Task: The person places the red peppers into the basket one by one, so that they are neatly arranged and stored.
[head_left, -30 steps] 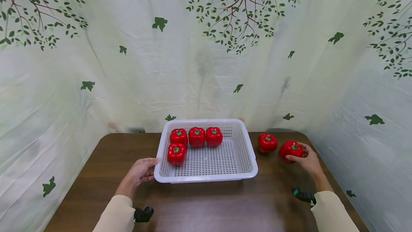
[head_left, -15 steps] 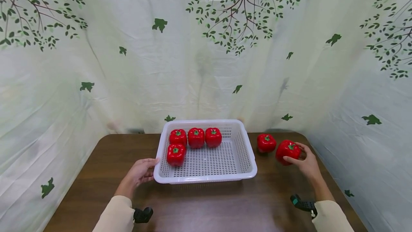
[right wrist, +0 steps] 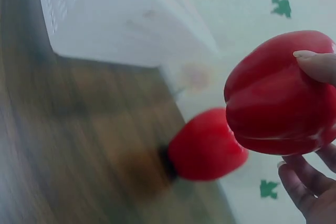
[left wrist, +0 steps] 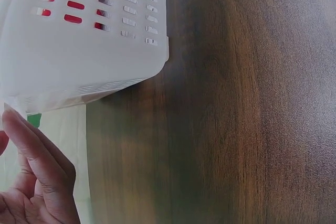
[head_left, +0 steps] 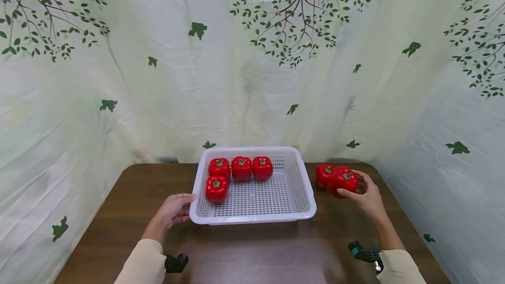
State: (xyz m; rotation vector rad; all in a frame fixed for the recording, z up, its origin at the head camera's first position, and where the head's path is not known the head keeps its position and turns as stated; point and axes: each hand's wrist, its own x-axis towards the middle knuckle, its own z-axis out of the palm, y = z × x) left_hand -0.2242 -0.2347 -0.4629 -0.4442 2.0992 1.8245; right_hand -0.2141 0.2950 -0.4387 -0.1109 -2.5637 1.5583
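Observation:
A white plastic basket (head_left: 252,221) sits on the table with several red bell peppers (head_left: 241,169) along its back and left side. My left hand (head_left: 173,211) holds the basket's left rim; in the left wrist view its fingers (left wrist: 37,150) reach the rim, and the thumb's contact is hard to see. With thumb and fingers, my right hand (head_left: 368,196) grips a red bell pepper (head_left: 342,181), which looks raised off the table. Partly hidden behind it, another red bell pepper (head_left: 322,175) stands on the table to the right of the basket.
The brown wooden table (head_left: 252,253) extends in front of and on both sides of the basket. A pale leaf-patterned cloth (head_left: 252,113) hangs behind and around it. Each wrist carries a black device, such as the right one (head_left: 364,253).
My right hand has carried its bell pepper leftward, so it now overlaps the other loose pepper in the head view. The left hand and basket have stayed in place.

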